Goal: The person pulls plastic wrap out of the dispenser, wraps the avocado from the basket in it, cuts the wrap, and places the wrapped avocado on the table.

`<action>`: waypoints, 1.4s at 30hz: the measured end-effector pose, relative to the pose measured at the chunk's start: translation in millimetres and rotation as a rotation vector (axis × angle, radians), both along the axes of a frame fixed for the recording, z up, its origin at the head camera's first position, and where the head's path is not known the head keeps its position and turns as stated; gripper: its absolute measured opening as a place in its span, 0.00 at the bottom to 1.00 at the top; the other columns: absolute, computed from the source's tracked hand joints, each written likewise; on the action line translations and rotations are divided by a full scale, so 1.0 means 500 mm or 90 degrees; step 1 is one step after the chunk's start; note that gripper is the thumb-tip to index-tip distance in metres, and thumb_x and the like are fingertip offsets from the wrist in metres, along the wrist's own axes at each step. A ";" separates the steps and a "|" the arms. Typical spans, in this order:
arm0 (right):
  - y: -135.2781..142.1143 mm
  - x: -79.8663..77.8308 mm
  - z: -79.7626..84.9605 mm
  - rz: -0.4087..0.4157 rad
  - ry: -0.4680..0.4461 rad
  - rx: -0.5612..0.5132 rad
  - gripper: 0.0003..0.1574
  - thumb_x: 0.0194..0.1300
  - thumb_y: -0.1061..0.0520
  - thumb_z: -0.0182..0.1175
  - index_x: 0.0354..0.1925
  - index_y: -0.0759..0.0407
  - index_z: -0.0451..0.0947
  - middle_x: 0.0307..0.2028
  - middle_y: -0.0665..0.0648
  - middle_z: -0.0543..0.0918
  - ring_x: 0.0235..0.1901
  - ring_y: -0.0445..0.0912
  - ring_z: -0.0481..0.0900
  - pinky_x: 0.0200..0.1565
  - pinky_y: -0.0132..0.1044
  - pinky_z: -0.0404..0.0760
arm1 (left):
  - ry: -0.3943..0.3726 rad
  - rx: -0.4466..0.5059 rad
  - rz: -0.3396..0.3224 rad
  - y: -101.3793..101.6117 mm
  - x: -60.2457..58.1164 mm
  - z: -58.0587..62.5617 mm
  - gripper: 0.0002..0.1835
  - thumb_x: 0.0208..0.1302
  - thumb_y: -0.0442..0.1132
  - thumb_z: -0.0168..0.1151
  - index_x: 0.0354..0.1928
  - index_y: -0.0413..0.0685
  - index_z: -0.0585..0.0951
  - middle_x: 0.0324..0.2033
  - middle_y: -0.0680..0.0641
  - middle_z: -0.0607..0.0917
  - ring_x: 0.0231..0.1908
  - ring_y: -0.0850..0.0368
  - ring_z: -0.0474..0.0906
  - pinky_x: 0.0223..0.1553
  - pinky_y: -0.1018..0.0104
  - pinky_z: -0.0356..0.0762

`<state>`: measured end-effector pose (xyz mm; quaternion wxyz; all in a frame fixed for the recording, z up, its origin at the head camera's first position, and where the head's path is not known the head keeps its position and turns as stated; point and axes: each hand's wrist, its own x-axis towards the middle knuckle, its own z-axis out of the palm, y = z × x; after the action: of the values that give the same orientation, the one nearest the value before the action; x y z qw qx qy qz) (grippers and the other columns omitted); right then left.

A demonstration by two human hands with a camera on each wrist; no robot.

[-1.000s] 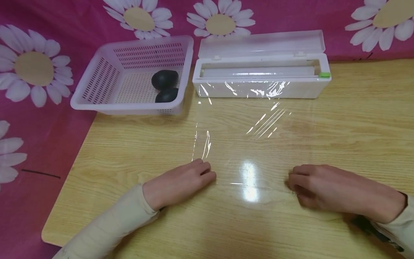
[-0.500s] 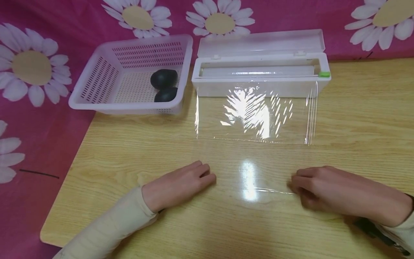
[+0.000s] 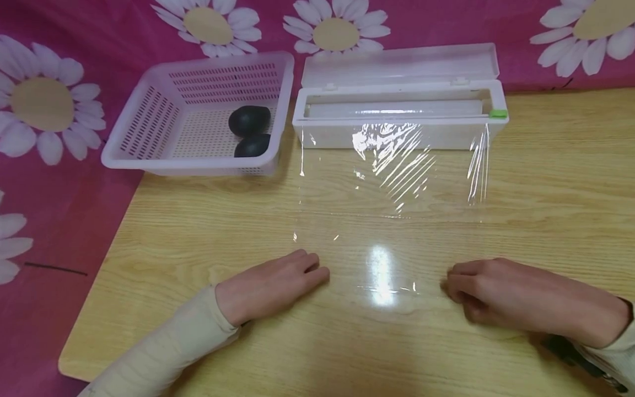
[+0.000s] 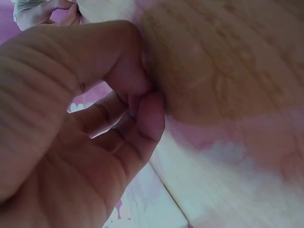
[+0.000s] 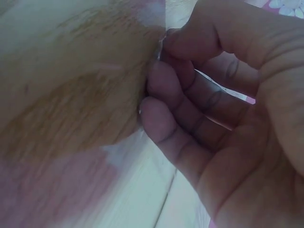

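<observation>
A sheet of clear cling film stretches toward me from a white cling film dispenser box, over the wooden table. In the head view, my left hand holds the sheet's near left corner. The near right corner is in my right hand. Thumb and fingertips meet in a pinch in the left wrist view, on my left hand. The right wrist view has my right hand pinching the film's edge likewise. The dispenser's lid is tipped back, with the film roll showing inside.
A pale, slotted plastic basket stands left of the dispenser, with two dark egg-shaped things in it. A green slider sits at the dispenser's right end. A pink flowered cloth hangs behind the table.
The film's near edge has come slightly closer to me, and my right hand has shifted a little nearer too. Glare and creases on the film have changed. Both hands keep their pinch.
</observation>
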<state>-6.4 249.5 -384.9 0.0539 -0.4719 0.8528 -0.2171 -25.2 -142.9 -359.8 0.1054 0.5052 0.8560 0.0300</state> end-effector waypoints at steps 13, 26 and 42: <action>-0.005 -0.007 0.010 0.016 -0.028 -0.007 0.20 0.55 0.60 0.71 0.34 0.38 0.73 0.30 0.31 0.68 0.29 0.22 0.64 0.29 0.17 0.65 | 0.018 0.041 -0.003 -0.004 -0.008 0.001 0.06 0.58 0.35 0.61 0.37 0.50 0.75 0.24 0.54 0.73 0.28 0.58 0.73 0.36 0.67 0.77; -0.023 -0.064 0.032 -0.051 0.161 -0.074 0.19 0.79 0.40 0.52 0.38 0.45 0.84 0.35 0.39 0.81 0.35 0.31 0.76 0.38 0.27 0.81 | 0.058 0.113 0.021 0.023 -0.059 0.003 0.19 0.72 0.58 0.62 0.47 0.51 0.79 0.40 0.53 0.79 0.44 0.55 0.75 0.50 0.63 0.75; -0.033 -0.131 0.037 -0.212 0.046 0.012 0.30 0.60 0.50 0.74 0.58 0.58 0.82 0.57 0.60 0.83 0.60 0.56 0.77 0.63 0.57 0.77 | -0.018 0.077 0.128 0.018 -0.134 -0.016 0.31 0.71 0.61 0.61 0.65 0.49 0.76 0.65 0.45 0.77 0.69 0.45 0.69 0.66 0.47 0.73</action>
<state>-72.0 233.2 -366.4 -0.0092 -0.3313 0.9225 -0.1978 -92.4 -133.9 -367.7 0.0834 0.4217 0.8975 0.0987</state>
